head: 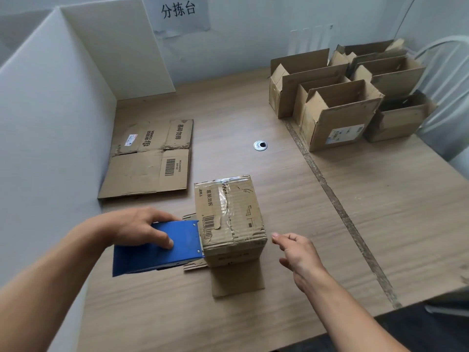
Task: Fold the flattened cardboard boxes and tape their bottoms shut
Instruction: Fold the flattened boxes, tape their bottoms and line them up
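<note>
A small cardboard box [236,214] stands upside down near the table's front, its bottom flaps closed with clear tape across them and its other flaps splayed on the table. My left hand [138,227] grips a blue tape dispenser [162,247], whose front edge touches the box's left side. Just right of the box hovers my right hand [297,252], its fingers loosely curled and holding nothing. A flattened cardboard box [149,161] lies on the table at the back left.
Several folded boxes [340,107] stand open-topped at the back right of the wooden table [253,313]. White partition boards [50,123] wall off the left side. A round metal grommet [260,146] sits mid-table. A white chair [446,72] stands at far right.
</note>
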{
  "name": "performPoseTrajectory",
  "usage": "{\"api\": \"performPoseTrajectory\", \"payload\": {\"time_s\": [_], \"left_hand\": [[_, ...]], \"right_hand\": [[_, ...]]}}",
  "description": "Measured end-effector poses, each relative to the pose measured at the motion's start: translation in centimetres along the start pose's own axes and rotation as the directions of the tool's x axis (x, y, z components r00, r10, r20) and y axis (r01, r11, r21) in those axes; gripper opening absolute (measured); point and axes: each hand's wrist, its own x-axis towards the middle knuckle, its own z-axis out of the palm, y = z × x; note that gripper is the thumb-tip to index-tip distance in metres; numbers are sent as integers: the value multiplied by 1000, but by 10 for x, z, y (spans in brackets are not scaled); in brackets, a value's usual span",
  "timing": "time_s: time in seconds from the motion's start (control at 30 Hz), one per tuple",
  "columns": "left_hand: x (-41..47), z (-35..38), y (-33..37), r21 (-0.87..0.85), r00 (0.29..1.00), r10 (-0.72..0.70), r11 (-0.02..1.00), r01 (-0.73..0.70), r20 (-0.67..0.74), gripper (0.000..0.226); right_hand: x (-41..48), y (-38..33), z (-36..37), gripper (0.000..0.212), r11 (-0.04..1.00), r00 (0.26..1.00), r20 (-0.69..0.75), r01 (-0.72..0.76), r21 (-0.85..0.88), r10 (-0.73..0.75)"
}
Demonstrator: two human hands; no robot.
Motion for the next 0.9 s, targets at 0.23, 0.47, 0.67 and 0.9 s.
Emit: {"api": "performPoseTrajectory", "payload": {"time_s": [0.23,0.47,0.67,0.9], "left_hand": [[13,8,-6,28,998,-66,997,66,-19,54],[15,10,-9,52,998,-54,997,56,-32,52],[19,12,-9,62,998,-41,997,44,-52,54],[17,14,-9,103,997,-28,994,36,-74,35]], "right_hand": [[-9,-1,13,25,994,986,125,-108,4,107],[-6,7,15,44,964,968,205,-186,192,147],[-1,29,13,20,859,876,135,480,-178,-462],[9,27,-5,25,799,812,321,563,-212,-488]]}}
